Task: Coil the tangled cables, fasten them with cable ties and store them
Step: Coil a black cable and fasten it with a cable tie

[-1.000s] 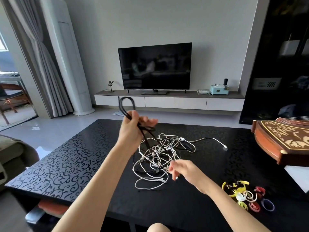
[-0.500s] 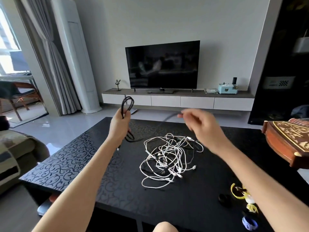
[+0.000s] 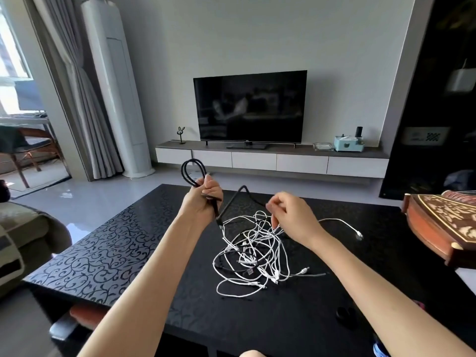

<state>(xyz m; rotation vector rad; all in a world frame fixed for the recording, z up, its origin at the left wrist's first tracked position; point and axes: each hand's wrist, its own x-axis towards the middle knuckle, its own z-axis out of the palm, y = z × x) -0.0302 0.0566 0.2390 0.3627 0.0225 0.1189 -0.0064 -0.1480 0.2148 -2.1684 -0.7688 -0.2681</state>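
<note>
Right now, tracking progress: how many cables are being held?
1: the black cable, looped in the left hand, pinched by the right hand. The tangle may hide others.

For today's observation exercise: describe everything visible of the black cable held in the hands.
The black cable is thin and matte. Its loops stand above the left hand, which grips them. The free length drops below the fist, rises to a kink, and reaches the right hand, which pinches it above the table.
</note>
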